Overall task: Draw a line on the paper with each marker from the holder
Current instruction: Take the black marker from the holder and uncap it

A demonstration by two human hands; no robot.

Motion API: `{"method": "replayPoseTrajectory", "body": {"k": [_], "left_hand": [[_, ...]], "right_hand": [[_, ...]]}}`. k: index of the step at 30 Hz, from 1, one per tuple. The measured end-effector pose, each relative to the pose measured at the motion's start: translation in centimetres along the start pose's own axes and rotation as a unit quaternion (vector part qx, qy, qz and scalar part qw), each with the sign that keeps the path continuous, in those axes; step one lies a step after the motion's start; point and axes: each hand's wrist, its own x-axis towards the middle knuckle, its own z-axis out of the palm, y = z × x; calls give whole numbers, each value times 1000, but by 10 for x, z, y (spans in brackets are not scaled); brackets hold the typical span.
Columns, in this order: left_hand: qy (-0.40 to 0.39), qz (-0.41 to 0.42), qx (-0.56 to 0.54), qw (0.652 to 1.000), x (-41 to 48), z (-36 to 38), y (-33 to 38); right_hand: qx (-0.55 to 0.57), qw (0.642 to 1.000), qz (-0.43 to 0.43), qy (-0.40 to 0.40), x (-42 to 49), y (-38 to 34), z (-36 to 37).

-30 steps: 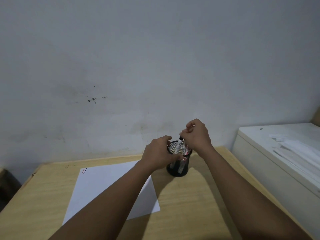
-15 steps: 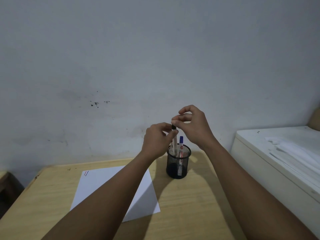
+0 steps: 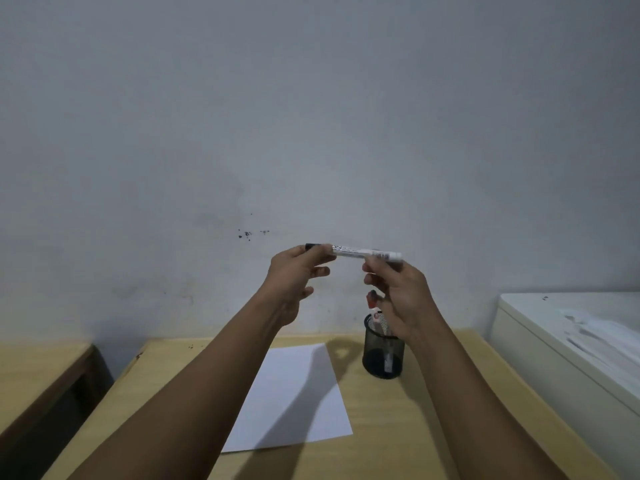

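Observation:
I hold a white marker with a black cap level in the air, well above the desk. My left hand pinches the black cap end, and my right hand grips the other end of the barrel. Below my right hand stands the black mesh holder with a red-capped marker sticking out of it. A white sheet of paper lies on the wooden desk, left of the holder and partly hidden under my left forearm.
A white cabinet with papers on top stands against the desk's right side. A second wooden surface sits to the left across a dark gap. A pale wall rises right behind the desk.
The marker has come up out of the holder and turned from upright to level. Both hands rose with it, now gripping its two ends. My head tilted up, so the desk sits lower in view.

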Motion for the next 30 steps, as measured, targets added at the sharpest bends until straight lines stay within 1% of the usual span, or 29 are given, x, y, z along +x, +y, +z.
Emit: {"method": "replayPoseTrajectory", "body": {"k": [1,2,4,6,8,10,12,14,16,19,22,24,26,27,28,29,30], "left_hand": [[-17,2,26,1000,-3,-7,0],[-31,9,50,998,-5,-14,0],[-41,42,90,994,-11,-23,-2],[-32,104,139,984,-15,-32,-4],[-15,172,222,960,-15,-42,-7],[-2,226,300,927,-13,-52,-12],[6,260,337,905,-15,-61,-17],[7,271,347,898,-16,-69,-19],[-1,244,345,906,-16,-80,-20],[-25,157,293,943,-19,-99,-25],[-31,73,216,973,-21,-116,-32],[-17,-11,164,986,-15,-131,-38],[3,-97,124,987,-10,-152,-45],[16,-97,144,985,-8,-163,-51],[32,-66,194,978,-7,-175,-59],[48,-22,260,964,-8,-185,-68],[64,23,332,941,-8,-195,-80]], "right_hand": [[67,998,15,-11,-2,-1,7],[88,996,23,-22,-2,-1,13],[38,998,25,-48,-5,2,27],[-25,998,16,-60,-6,5,39],[-40,997,2,-59,-7,8,47],[-36,997,0,-67,-8,11,56],[-23,996,13,-88,-10,17,67],[4,994,27,-108,-10,25,79],[30,992,36,-119,-8,35,88],[51,988,43,-137,-7,55,101],[-1,990,27,-140,-7,78,114],[-10,990,28,-139,-7,93,123],[13,991,38,-127,-5,107,128],[17,992,43,-116,-3,114,128],[13,993,49,-102,0,121,129],[0,995,53,-86,3,128,130],[-21,996,57,-71,5,135,132]]}}
